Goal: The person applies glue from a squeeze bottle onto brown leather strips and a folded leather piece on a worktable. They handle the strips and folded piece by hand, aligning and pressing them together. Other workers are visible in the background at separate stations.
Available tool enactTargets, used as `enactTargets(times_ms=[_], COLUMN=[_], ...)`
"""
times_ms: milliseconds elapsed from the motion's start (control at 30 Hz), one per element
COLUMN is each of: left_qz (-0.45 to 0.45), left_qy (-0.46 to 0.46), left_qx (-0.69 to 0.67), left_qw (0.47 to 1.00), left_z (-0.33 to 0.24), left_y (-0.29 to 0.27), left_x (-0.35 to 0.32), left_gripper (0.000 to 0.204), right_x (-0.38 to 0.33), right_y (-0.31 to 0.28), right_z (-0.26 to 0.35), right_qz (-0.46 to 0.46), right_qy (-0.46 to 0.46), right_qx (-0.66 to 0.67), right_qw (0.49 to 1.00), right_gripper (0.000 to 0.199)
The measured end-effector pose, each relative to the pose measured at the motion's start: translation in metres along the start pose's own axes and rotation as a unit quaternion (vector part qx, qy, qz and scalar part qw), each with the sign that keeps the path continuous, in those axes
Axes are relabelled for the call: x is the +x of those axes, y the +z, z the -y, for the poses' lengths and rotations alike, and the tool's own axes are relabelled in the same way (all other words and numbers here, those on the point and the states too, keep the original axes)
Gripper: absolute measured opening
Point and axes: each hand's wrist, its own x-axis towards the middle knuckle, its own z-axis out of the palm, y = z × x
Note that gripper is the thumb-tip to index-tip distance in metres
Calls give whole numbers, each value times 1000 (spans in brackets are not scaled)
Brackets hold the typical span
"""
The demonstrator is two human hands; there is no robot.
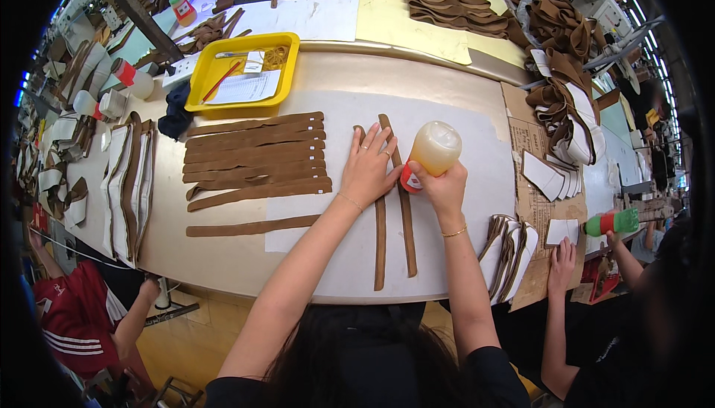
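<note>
Two brown strips [407,236] lie lengthwise before you on white sheet [491,184], side by side. Your left hand [366,163] flat over their upper part, fingers slightly spread. Your right hand [445,186] clamped round bottle [438,147] of yellowish liquid, tilted, red end low beside left thumb; cannot tell if tip touches strip. Left of you: stack of brown strips [253,156], white-tagged at right ends. Beyond: yellow tray [195,86].

Bottle [438,147]: nozzle end hidden. Left grip [369,166] covers part of a brown strip [380,248]. Sheet [244,87] near bench's [439,84] far edge: print too small to read. Co-worker [603,352] beyond right edge: head blurred.
</note>
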Motion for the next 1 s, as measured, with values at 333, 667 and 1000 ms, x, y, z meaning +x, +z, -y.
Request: enactTargets(times_ms=[333,667,1000], left_qz=[-22,-27,-28], left_qy=[14,16,7], left_qx=[22,38,21], left_qw=[999,999,999], left_z=[2,3,3], left_y=[5,7,8], left_x=[0,-1,0], left_gripper=[54,56,55], right_x=[-13,-34,-55], right_y=[-7,-15,-21], right_z=[-7,-5,-3], right_qz=[6,19,35], right_qy=[-22,-25,-21], right_qx=[-22,-27,-24], right_qw=[999,999,999], right_gripper=[42,49,49])
